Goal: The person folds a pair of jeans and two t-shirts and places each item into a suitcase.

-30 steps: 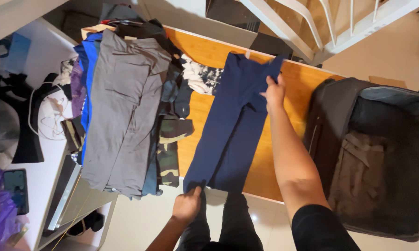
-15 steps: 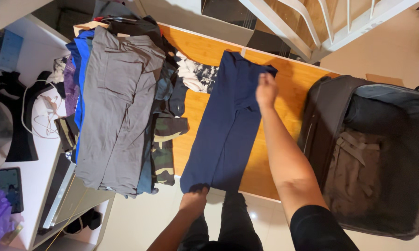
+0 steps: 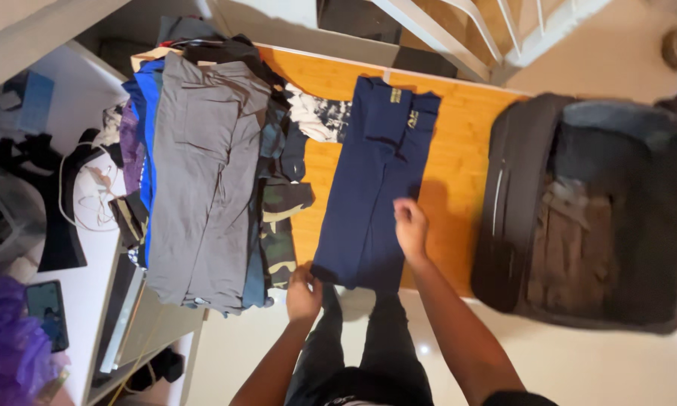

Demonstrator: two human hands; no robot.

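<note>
Head view, progress: we've got the navy trousers (image 3: 376, 184) laid lengthwise on the orange table (image 3: 459, 150), legs doubled one over the other and lying fairly flat; we'd judge the lengthwise fold is done and the shorter folds are not yet made.
Head view, left hand (image 3: 303, 293): closed at the near-left hem corner of the trousers, pinching the cloth at the table edge.
Head view, right hand (image 3: 411, 227): fingers curled, knuckles up, resting on the right edge of the lower legs; whether it grips cloth or just presses, we cannot tell.
Head view, surroundings: grey trousers (image 3: 203, 173) top the clothes pile on the left; an open dark suitcase (image 3: 594, 210) sits on the right.
</note>
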